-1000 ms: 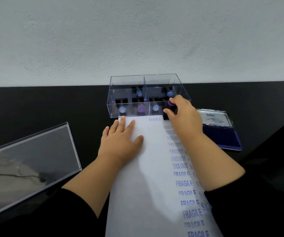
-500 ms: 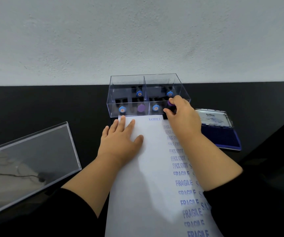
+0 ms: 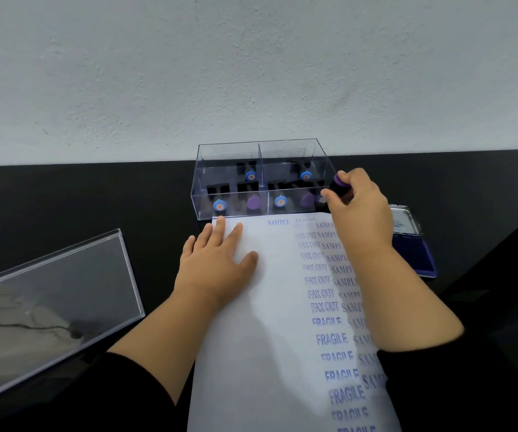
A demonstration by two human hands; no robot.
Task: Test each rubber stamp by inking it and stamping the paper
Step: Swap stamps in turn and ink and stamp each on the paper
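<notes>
A white paper sheet lies on the black table, printed with columns of blue FAX OUT, FRAGILE and SAMPLE marks. My left hand rests flat on its upper left part. My right hand pinches a black rubber stamp with a purple top, held just outside the right end of the clear stamp box. Several stamps with blue or purple tops stand inside that box. The blue ink pad lies open to the right, partly hidden by my right wrist.
A clear plastic lid lies at the left on the table. A white wall rises right behind the box. The dark table stretches to both sides.
My right hand has lifted the purple-topped stamp up and to the right, out of the box's front right corner. My left hand stays flat on the paper.
</notes>
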